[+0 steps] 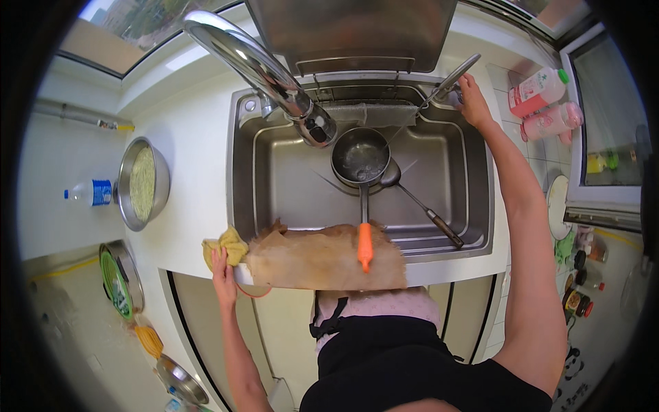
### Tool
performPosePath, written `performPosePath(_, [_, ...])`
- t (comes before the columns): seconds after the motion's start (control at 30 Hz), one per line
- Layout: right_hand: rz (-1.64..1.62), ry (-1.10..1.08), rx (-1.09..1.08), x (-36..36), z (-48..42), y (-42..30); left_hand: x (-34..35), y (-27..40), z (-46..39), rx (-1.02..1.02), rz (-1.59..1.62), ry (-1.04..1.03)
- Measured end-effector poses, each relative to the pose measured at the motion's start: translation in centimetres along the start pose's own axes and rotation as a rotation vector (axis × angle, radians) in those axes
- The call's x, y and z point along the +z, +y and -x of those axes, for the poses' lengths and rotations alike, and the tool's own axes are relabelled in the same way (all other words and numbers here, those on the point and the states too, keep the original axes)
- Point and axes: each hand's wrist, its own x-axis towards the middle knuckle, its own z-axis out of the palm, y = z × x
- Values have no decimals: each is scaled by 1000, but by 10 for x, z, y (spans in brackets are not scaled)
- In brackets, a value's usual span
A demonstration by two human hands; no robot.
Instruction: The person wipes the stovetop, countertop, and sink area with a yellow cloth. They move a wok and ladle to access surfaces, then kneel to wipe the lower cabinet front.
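My left hand [223,273] rests with extended fingers against a yellow cloth [226,248] at the counter's front edge. At the sink's back right, my right hand [473,103] is beside the base of a slim metal faucet [458,74]; its fingertips are partly hidden. A thin line runs from that faucet towards a saucepan [362,154], which holds clear liquid with bubbles. The pan stands in the steel sink [309,201], its orange handle [365,244] pointing towards me above a brown sheet [329,257] draped over the front rim. A ladle [422,203] lies right of the pan.
A large chrome faucet [278,82] arches over the sink's back left. On the left are a steel bowl [166,185] of pale shreds and a plastic bottle [87,193]. Bottles [538,92] stand at the right, with several jars [579,301] lower down. A raised metal cover [355,31] is behind the sink.
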Motion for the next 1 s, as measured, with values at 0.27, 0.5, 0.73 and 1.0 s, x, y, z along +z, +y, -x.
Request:
performPosePath(0.27, [100,-225,-134,-3,-16,18,19,3,0,-65,39,112])
performPosePath(0.5, [-58,-375,-385,-19,-50,43,21,-7,-2,-71,48,153])
performPosePath(0.73, [-273,-259,129,-15,-48,42,22,-2,-10,-78,21,142])
performPosePath(1.0, [-937,191,672,16,127,-124,24,-7,0,-86,46,156])
